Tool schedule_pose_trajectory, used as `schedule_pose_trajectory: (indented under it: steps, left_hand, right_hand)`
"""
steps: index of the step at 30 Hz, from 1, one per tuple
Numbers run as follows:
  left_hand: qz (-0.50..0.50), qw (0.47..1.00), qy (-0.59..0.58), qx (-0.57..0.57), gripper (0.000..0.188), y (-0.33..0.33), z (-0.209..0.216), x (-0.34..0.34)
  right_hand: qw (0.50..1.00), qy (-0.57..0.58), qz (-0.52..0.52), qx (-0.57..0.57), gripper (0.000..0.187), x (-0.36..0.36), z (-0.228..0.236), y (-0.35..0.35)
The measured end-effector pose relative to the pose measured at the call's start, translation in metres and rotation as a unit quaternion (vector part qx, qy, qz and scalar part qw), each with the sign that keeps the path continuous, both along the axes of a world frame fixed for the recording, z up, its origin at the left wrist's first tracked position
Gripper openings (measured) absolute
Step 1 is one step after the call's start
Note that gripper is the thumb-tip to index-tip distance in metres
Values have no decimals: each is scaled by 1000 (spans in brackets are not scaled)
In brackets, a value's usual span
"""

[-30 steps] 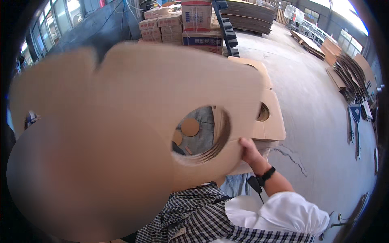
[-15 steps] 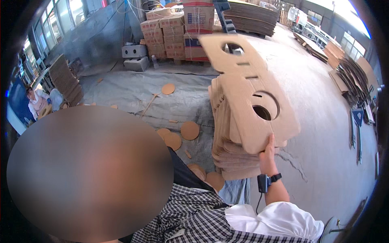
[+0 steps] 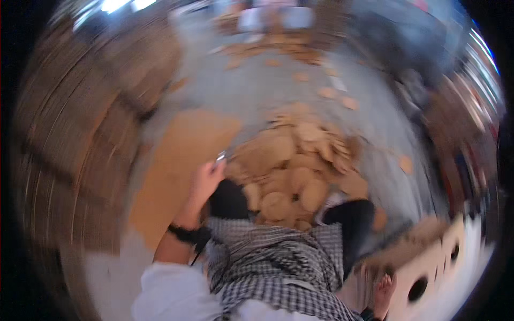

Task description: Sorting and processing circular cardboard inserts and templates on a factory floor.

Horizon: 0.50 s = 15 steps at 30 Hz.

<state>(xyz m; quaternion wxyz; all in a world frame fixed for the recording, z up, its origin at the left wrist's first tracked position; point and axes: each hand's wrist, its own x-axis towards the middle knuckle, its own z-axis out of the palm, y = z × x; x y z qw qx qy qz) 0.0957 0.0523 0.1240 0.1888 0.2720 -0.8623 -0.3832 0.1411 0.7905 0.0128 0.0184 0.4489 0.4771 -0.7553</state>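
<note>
My left hand (image 3: 204, 184) is out in front of my left knee, its fingers closed round a small shiny metal thing (image 3: 221, 156); blur hides its exact kind. Below that hand lies a flat sheet of brown cardboard (image 3: 187, 139). At the lower right, my right hand (image 3: 384, 291) hangs beside a stack of cardboard pieces (image 3: 439, 257) with round holes cut in them. Its fingers look loosely apart, with nothing visible in them. A heap of round cardboard discs (image 3: 278, 182) spreads before my legs.
Tall stacks of cardboard (image 3: 80, 160) rise along the left. Farther off, more cardboard scraps (image 3: 278, 48) lie on the floor near a blurred person (image 3: 267, 18). Blurred boxes (image 3: 455, 117) stand at the right. Single discs (image 3: 405, 164) are scattered on the grey floor covering.
My view has swung left, away from the stack. The right hand has let go of the holed cardboard piece, which now lies on the stack. My left hand has come into view.
</note>
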Motion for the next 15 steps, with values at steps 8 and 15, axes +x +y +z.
schedule_pose_trajectory:
  steps: [8,15]
  left_hand:
    - [293,946,-135,21,44,-36,-74,234]
    - [573,794,-161,124,48,-24,-186,364]
  right_hand:
    - [870,347,308,166,16,-223,160,-343]
    - [515,292,778,212,25,-276,67,-649]
